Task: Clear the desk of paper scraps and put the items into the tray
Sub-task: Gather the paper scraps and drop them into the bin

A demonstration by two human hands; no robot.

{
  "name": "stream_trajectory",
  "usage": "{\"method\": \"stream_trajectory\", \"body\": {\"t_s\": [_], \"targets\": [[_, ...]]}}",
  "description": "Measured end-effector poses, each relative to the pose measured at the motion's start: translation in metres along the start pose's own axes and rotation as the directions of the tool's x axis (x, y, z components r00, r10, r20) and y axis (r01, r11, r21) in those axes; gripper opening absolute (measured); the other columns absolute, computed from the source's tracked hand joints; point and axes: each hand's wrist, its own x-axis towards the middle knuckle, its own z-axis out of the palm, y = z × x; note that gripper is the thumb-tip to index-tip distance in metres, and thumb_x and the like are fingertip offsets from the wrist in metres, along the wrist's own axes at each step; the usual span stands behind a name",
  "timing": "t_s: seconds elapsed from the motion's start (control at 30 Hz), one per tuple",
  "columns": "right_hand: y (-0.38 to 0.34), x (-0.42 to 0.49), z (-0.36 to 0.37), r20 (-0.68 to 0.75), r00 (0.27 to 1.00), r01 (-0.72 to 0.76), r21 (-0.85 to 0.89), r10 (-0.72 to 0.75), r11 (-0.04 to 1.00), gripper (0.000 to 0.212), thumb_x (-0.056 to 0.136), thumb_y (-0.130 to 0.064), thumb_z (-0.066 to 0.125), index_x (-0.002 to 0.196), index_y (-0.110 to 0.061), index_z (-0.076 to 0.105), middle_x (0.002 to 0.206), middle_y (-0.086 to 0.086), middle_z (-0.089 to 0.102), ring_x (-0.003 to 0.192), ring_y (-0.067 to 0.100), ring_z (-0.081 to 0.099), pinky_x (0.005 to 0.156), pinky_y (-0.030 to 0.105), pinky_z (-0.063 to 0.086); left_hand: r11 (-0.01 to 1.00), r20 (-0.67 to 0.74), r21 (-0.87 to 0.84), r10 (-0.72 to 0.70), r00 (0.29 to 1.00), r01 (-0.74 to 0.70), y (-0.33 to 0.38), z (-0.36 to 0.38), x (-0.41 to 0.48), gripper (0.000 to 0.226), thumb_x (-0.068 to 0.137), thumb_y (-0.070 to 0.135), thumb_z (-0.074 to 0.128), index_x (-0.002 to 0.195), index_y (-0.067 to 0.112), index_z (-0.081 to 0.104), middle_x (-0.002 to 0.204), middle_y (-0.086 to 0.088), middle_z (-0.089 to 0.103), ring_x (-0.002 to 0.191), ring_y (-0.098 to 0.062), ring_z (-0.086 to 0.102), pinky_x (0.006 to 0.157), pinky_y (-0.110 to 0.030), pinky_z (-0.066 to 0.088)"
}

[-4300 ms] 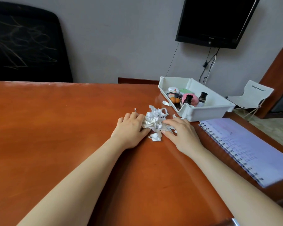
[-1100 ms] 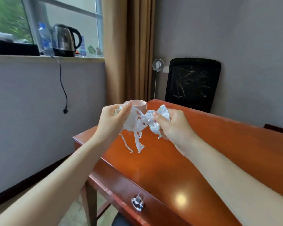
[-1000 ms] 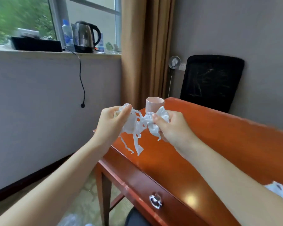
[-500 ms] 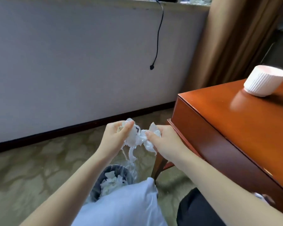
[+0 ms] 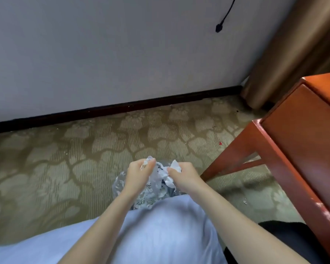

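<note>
The scraps hang bunched between both hands directly over the bin, which stands on the carpet and holds more torn paper inside its clear liner. The left hand pinches the wad at its 9 o'clock side, and the right hand has its fingers curled round it at 3 o'clock. The desk stands at 3 o'clock of the hands, the curtain at 2 o'clock, and a dangling plug at 1 o'clock against the wall.

A lived-in room, home or hotel; patterned carpet, brown curtain, wooden desk.
</note>
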Motion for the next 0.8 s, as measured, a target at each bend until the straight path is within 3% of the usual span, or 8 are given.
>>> {"method": "stream_trajectory", "body": {"t_s": [0.13,0.23,0.47,0.57,0.6,0.67,0.73,0.8], "targets": [[0.016,0.033,0.021,0.032,0.996,-0.088,-0.013,0.089,0.996,0.034,0.09,-0.012,0.051,0.058,-0.016,0.041,0.058,-0.001,0.04,0.06,0.017,0.038,0.058,0.028,0.03,0.999,-0.027,0.008,-0.036,0.999,0.036,-0.034,0.01,0.01,0.04,0.084,0.036,0.053,0.054,0.013,0.038,0.051,0.001,0.034,0.049,-0.008,0.03,0.047,-0.019,0.023],[0.029,0.057,0.034,0.026,0.989,-0.148,-0.031,0.148,0.989,0.036,0.089,-0.01,0.052,0.055,-0.016,0.041,0.056,0.0,0.042,0.06,0.018,0.041,0.059,0.028,0.032,0.994,-0.032,0.071,-0.087,0.996,0.089,-0.059,0.013,0.021,0.043,0.088,0.029,0.056,0.052,0.017,0.036,0.047,0.008,0.033,0.046,-0.006,0.028,0.048,-0.021,0.024],[0.059,0.091,0.057,0.032,0.934,-0.356,0.006,0.356,0.934,0.018,0.084,-0.012,0.051,0.066,-0.014,0.051,0.063,0.004,0.05,0.056,0.02,0.044,0.052,0.025,0.032,0.886,0.012,0.366,-0.312,0.95,0.287,-0.107,0.003,0.035,0.043,0.088,0.03,0.056,0.056,0.018,0.031,0.051,0.005,0.03,0.047,-0.013,0.028,0.05,-0.03,0.021],[0.065,0.099,0.06,0.115,0.887,-0.458,0.104,0.446,0.883,0.012,0.087,-0.02,0.053,0.076,-0.016,0.052,0.076,0.002,0.055,0.06,0.016,0.054,0.05,0.023,0.042,0.82,0.067,0.448,-0.428,0.901,0.357,-0.117,0.0,0.041,0.02,0.088,0.023,0.056,0.071,0.015,0.05,0.067,-0.001,0.048,0.059,-0.017,0.044,0.059,-0.028,0.03],[0.067,0.101,0.061,0.144,0.874,-0.481,0.121,0.464,0.869,0.01,0.089,-0.023,0.053,0.081,-0.018,0.052,0.082,-0.002,0.054,0.065,0.012,0.055,0.055,0.023,0.046,0.805,0.091,0.457,-0.464,0.881,0.377,-0.119,-0.002,0.042,0.011,0.089,0.022,0.056,0.088,0.012,0.06,0.083,-0.003,0.058,0.073,-0.019,0.054,0.066,-0.027,0.036],[0.068,0.102,0.06,0.176,0.862,-0.496,0.103,0.475,0.862,0.012,0.091,-0.03,0.052,0.092,-0.019,0.057,0.091,-0.006,0.055,0.079,0.009,0.053,0.074,0.031,0.053,0.777,0.11,0.48,-0.514,0.851,0.408,-0.12,-0.005,0.044,0.031,0.092,0.022,0.052,0.119,0.005,0.057,0.115,-0.009,0.061,0.102,-0.025,0.058,0.077,-0.028,0.042],[0.069,0.102,0.057,0.186,0.856,-0.501,0.064,0.483,0.863,0.035,0.093,-0.032,0.047,0.117,-0.01,0.058,0.114,0.01,0.06,0.104,0.026,0.056,0.095,0.042,0.048,0.762,0.113,0.505,-0.524,0.844,0.405,-0.121,-0.007,0.045,0.036,0.095,0.021,0.047,0.125,0.002,0.053,0.126,-0.014,0.057,0.111,-0.029,0.056,0.082,-0.03,0.042],[0.066,0.099,0.054,0.192,0.862,-0.485,0.045,0.468,0.874,0.042,0.095,-0.028,0.042,0.128,-0.002,0.048,0.134,0.024,0.047,0.124,0.038,0.045,0.102,0.047,0.041,0.749,0.098,0.51,-0.54,0.836,0.423,-0.119,-0.007,0.046,0.037,0.097,0.021,0.043,0.129,0.005,0.051,0.131,-0.012,0.055,0.116,-0.027,0.052,0.086,-0.028,0.04]]}}
